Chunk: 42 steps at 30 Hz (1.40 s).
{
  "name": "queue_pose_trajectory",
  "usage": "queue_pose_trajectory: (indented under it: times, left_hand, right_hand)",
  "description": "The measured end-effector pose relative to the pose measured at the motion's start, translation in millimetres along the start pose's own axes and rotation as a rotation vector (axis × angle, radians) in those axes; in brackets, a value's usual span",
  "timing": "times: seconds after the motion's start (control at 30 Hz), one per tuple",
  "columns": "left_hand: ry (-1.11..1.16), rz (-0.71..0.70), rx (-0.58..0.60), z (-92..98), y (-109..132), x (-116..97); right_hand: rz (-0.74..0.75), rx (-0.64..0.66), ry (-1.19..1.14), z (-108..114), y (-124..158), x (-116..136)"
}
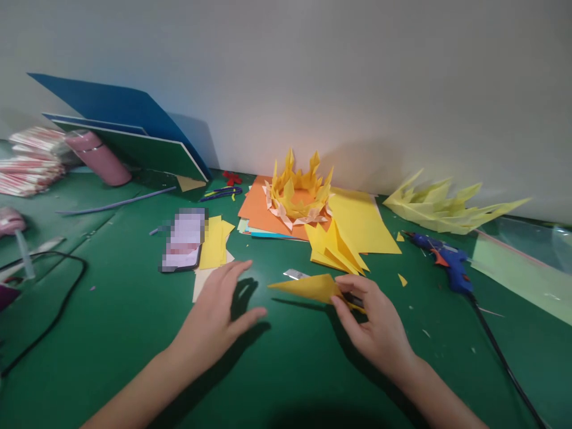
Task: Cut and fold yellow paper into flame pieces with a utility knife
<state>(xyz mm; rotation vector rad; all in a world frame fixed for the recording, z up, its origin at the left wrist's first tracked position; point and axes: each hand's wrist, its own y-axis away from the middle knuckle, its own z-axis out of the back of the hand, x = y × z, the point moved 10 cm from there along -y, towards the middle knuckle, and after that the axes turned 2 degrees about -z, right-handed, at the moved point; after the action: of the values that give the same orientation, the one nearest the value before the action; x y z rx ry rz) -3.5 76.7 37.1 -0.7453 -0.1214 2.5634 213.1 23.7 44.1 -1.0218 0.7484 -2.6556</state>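
Observation:
My right hand [369,316] pinches a pointed, folded yellow paper [310,288] whose tip points left. A dark-handled cutter lies partly behind that paper and my fingers, its silver blade [295,274] showing beyond the paper's upper edge. To the left, my left hand [218,304] hovers over the green table [286,369] with fingers spread and nothing in them. Folded yellow pieces [335,247] lie just beyond the held paper. Behind them a ring of yellow and pink folded paper [297,199] rests on orange sheets [252,205].
A phone [184,241] and yellow strips [212,241] lie left of centre. On the right are a blue glue gun [453,265] with its cord and a pale yellow folded form [447,205]. A pink bottle [99,158] leans near green and blue boards [147,155] at the back left.

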Motion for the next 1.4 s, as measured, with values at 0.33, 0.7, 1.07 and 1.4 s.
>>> queue_pose_trajectory:
  times: [0.33,0.7,1.07,1.4]
  left_hand:
    - [0.648,0.29,0.125,-45.9,-18.8,1.2]
    - [1.025,0.494,-0.135,-26.7,-11.8,13.6]
    - [0.982,0.522,-0.085,-48.5,-3.8,17.3]
    - [1.0,0.514,-0.13,-45.3,-3.3,16.2]
  right_hand:
    - [-0.009,0.221,0.189,-2.3,-1.3,-19.8]
    - [-0.214,-0.145,0.255,63.1,1.5,-64.5]
    - [-0.2,-0.146,0.561,59.2,-23.1,-98.1]
    - [0.005,0.342,0.281,-43.1,-23.4,-59.8]
